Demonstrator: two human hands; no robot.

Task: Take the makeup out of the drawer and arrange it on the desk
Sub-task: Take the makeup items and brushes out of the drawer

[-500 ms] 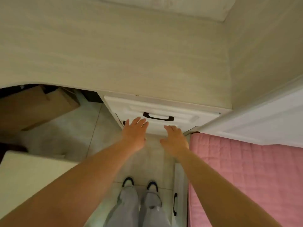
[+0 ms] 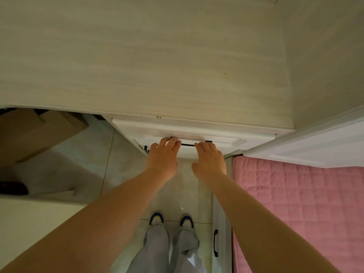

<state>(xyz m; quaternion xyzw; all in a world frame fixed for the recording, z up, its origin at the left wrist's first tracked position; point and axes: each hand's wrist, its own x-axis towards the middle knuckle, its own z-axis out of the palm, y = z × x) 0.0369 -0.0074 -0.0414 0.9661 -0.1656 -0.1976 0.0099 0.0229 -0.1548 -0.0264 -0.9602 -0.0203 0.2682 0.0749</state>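
Observation:
A white drawer point(image 2: 226, 137) sits closed under the front edge of the pale wood-grain desk point(image 2: 147, 56). Its black handle point(image 2: 188, 144) shows between my two hands. My left hand point(image 2: 162, 157) reaches the handle's left end with straight fingers laid over it. My right hand point(image 2: 209, 159) reaches the right end the same way. I cannot tell whether the fingertips hook the bar. No makeup is in view; the drawer's inside is hidden.
A pink quilted bed point(image 2: 295, 203) lies at the right, with a white panel point(image 2: 315, 146) above it. A cardboard box point(image 2: 33, 133) sits under the desk at the left. A low white cabinet point(image 2: 220, 233) with a black handle stands beside my feet.
Both hands have moved forward from below the drawer front up to its black handle, now covering both ends of it.

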